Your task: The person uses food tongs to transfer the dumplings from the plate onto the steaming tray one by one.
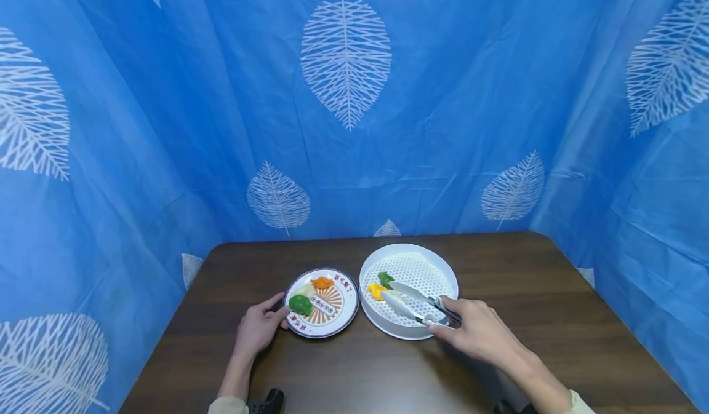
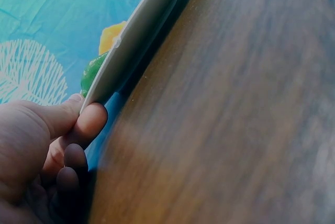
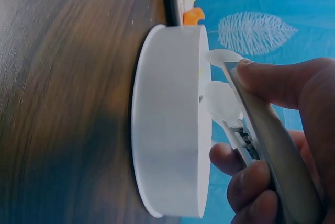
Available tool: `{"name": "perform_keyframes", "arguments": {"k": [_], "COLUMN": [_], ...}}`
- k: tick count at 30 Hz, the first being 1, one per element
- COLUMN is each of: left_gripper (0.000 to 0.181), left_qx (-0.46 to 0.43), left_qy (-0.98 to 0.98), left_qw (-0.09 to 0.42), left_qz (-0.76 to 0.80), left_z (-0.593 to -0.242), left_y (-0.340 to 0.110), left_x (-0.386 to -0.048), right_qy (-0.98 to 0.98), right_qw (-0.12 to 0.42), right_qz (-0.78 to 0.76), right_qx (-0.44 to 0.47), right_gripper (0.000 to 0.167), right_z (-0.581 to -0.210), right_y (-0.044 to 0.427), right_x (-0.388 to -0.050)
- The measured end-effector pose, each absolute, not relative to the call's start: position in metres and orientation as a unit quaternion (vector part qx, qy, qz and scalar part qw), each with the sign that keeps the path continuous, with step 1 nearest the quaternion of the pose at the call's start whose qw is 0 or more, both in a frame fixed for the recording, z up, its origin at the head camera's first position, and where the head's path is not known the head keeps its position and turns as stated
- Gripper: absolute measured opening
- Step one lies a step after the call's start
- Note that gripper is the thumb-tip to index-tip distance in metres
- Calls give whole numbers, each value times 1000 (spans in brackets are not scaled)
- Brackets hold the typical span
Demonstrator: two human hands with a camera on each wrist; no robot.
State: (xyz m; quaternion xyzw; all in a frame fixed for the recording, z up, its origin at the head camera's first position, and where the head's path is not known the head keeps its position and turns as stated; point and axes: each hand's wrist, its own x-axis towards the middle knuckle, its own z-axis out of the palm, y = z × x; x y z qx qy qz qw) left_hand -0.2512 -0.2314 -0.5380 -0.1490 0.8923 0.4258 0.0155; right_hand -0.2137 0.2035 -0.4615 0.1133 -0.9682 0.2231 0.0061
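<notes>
My left hand (image 1: 257, 329) pinches the left rim of a round plate (image 1: 348, 308) between thumb and finger; the left wrist view shows the rim (image 2: 118, 59) there. On the plate lie a green dumpling-like piece (image 1: 300, 305), a pale one (image 1: 306, 290) and an orange one (image 1: 322, 283). Metal tongs (image 1: 407, 308) are gripped in my right hand (image 1: 479, 331), their arms spread, over a white round steamer tray (image 1: 410, 333) with a perforated base. Inside it, a yellow piece (image 1: 376, 290) and a green piece (image 1: 385, 280) lie near the tong tips. Whether the tips touch either, I cannot tell.
Both dishes stand side by side on a dark wooden table (image 1: 332, 377), the plate left of the steamer tray. Behind the table hangs a blue curtain (image 1: 432, 174) with white leaf prints, which also runs along both sides.
</notes>
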Motion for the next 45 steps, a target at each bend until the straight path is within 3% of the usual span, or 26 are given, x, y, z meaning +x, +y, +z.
{"name": "perform_keyframes", "arguments": {"k": [10,20,25,45], "left_gripper": [55,56,56,55], "left_qx": [-156,-155,-152,-146], "left_qy": [888,889,890,888], "left_qw": [22,23,22,24], "left_qz": [433,430,430,435], "left_z": [-541,-540,-541,-541], "left_y": [-231,-230,-231,-232], "left_x": [-254,-253,-251,-252], "right_qy": [-962,-953,-951,-939], "right_qw": [5,58,50,26], "right_qz": [250,257,260,265], "right_qx": [113,150,159,219], "right_gripper": [71,72,74,54], "right_z": [-468,-479,-483,-487], "right_y": [172,143,128,87], "right_x": [-214,-210,-210,-220]}}
